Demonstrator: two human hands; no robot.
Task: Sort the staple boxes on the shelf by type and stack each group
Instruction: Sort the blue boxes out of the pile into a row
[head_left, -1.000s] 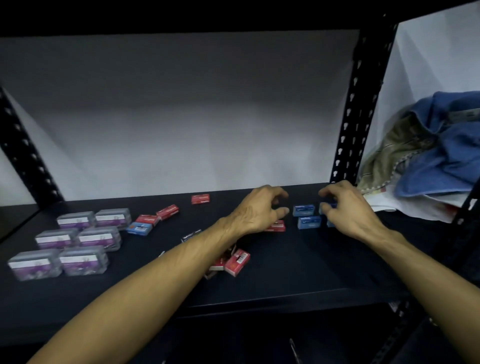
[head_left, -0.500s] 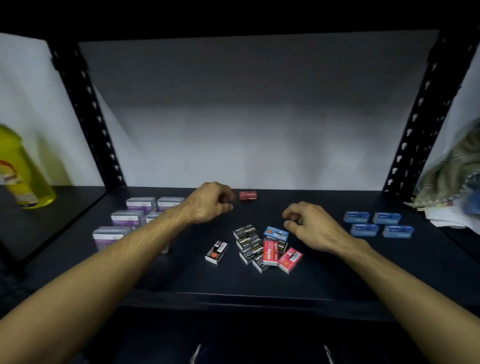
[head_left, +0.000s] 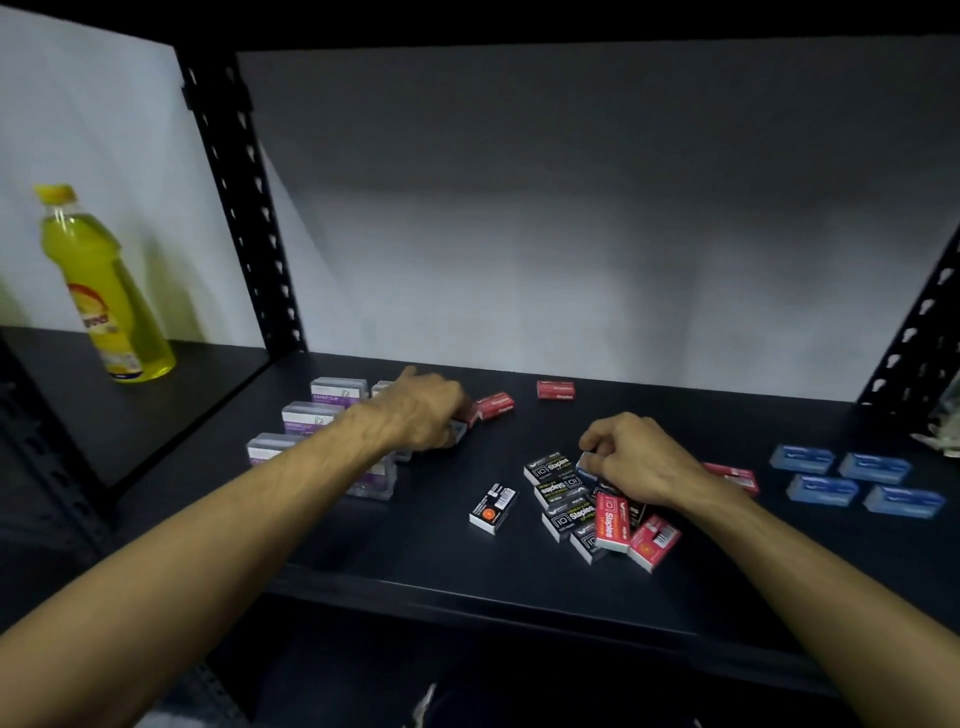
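On the dark shelf, my left hand is curled over a small blue staple box beside a red box. My right hand pinches another blue box at the top of a mixed pile of black boxes and red boxes. Several blue boxes lie flat in a group at the right. Clear purple-labelled boxes stand in rows at the left, partly hidden by my left arm. Single red boxes lie at the back and behind my right wrist.
One black box lies alone left of the pile. A yellow bottle stands on the neighbouring shelf at the left, past a black perforated post. Another post bounds the right side.
My view has swung left, away from the blue group. My left hand went left to the blue box by the red ones. My right hand moved onto the blue box in the pile.
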